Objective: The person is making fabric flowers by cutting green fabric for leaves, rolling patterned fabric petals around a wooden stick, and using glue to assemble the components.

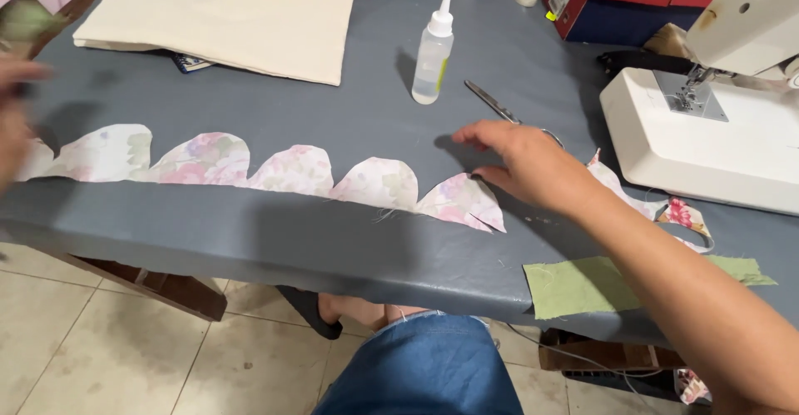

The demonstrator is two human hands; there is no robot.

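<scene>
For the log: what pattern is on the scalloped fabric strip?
The strip is white with a pink and purple floral print, clearest in the head view.

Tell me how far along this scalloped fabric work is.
Done: five rounded floral scallops are cut in a row along the table edge. In hand: the right hand hovers at the last scallop, beside scissors; the left hand is blurred at the strip's far end. The green fabric piece and sewing machine lie untouched.

One head view only; it looks steeply down from above the near edge of the table (333, 248), facing its far edge, close in; the floor (125, 357) shows below, the sewing machine (707, 140) at the right edge.
</scene>
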